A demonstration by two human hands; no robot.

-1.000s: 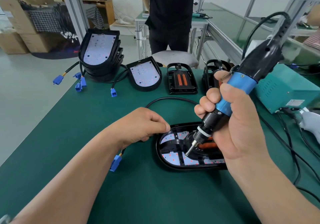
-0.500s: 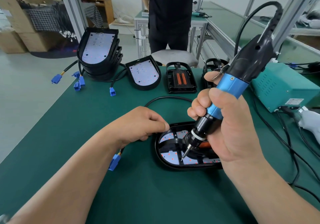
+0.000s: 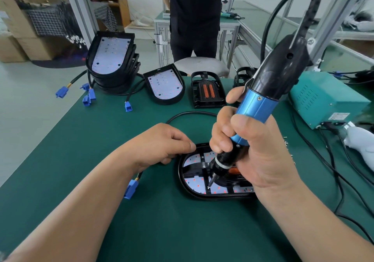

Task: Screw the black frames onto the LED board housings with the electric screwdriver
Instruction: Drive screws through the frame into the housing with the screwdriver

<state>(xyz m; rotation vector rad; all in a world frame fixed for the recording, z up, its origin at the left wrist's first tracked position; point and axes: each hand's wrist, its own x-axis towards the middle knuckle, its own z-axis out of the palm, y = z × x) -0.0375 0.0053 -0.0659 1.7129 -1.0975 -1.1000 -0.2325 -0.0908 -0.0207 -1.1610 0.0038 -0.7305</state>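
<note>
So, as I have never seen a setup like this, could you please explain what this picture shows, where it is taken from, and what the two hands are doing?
There is no machine here: someone works with bare hands. The one camera sits on their head and looks down at a green table. The right hand grips an electric screwdriver, blue and black. Its bit tip is down on a black frame that lies over the LED board housing. The left hand rests at that housing's left rim, fingers curled; whether it holds anything, I cannot tell. Further back lie a stack of housings, a single housing, a spare frame and a teal box with cables. Another person stands behind the table.
</note>
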